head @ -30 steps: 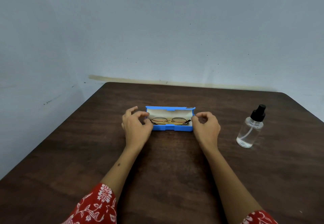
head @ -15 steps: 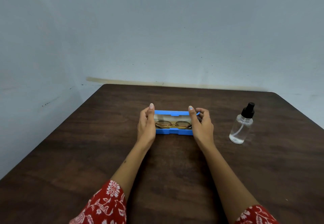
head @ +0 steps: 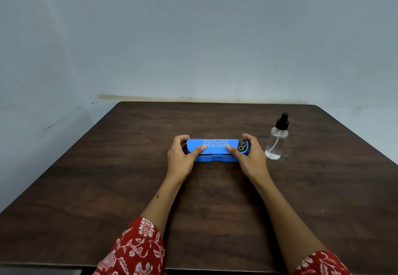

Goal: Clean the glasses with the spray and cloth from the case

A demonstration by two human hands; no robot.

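Observation:
A blue glasses case (head: 215, 146) with white lettering on its lid lies shut in the middle of the dark wooden table (head: 107, 178). My left hand (head: 181, 158) grips the case's left end, thumb on the lid. My right hand (head: 251, 158) grips its right end, thumb also pressing the lid. The glasses and any cloth are hidden inside the case. A clear spray bottle (head: 276, 143) with a black pump top stands upright just right of my right hand, apart from it.
A pale blue-grey wall runs behind the table's far edge and along the left. Both forearms reach in from the bottom, with red floral sleeves (head: 137, 251) at the near edge.
The case lid, open with gold-framed glasses showing inside, has come down and the case is now shut. Both hands have moved from the case's ends onto the lid.

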